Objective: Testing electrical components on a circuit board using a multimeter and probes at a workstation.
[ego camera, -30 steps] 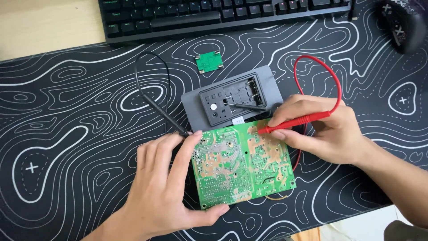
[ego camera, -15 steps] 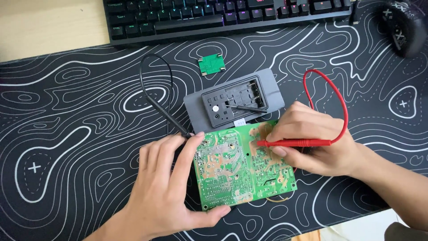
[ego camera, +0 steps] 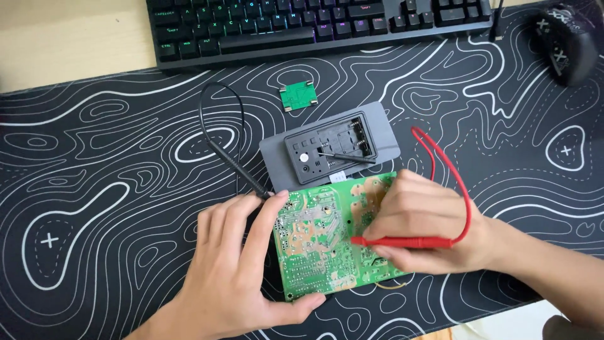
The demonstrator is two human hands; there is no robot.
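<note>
The green board (ego camera: 333, 242) lay on the black mat (ego camera: 94, 189), just in front of the grey box (ego camera: 330, 148). To poke the right spot, the board needed to stay still and the red stick (ego camera: 402, 242) steady. The left hand (ego camera: 239, 264) lay flat beside it, fingers pinching its edge. The right hand (ego camera: 428, 230) curled over, pinching the red stick.
</note>
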